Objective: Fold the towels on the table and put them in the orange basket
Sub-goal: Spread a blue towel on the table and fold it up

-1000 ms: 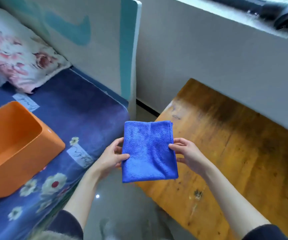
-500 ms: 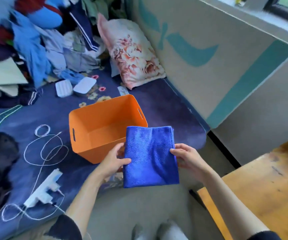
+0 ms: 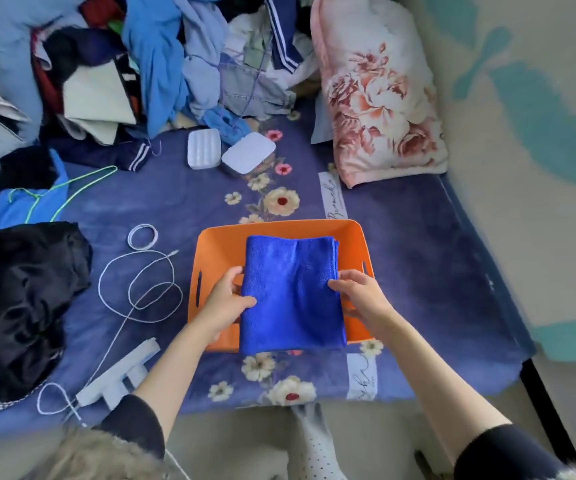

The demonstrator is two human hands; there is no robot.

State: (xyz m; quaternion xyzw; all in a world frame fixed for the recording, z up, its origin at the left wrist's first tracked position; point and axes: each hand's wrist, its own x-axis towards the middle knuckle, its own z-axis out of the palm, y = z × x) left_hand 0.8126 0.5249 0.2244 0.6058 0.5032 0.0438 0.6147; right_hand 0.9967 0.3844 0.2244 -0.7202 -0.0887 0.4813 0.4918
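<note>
The left hand (image 3: 226, 299) grips the left edge of the folded blue towel (image 3: 291, 296), thumb lying across the top of the cloth and fingers curled under it; the right hand (image 3: 359, 292) pinches the right edge in the same way, thumb on top, the other fingers beneath; both forearms reach in from dark sleeves at the bottom of the view. The towel is held flat, a neat rectangle, over the open mouth of the orange basket (image 3: 217, 251); its near edge overhangs the basket's front wall, and whether its far part touches the inside cannot be told. The basket stands on a bed covered with a dark blue blanket (image 3: 418, 271) printed with pale flowers, its slotted handle cut-outs showing on the left and right walls. Left of the basket a white cable (image 3: 141, 282) lies in loose loops on the blanket, running down to a white power strip (image 3: 120, 375) near the bed's edge; beyond the basket sit two small pale flat cases (image 3: 231, 152) side by side. A pink floral pillow (image 3: 376, 91) leans at the far right against the wall; a heap of mixed clothes (image 3: 162, 64) fills the far left, with a black garment (image 3: 20, 299) crumpled nearer on the left.
</note>
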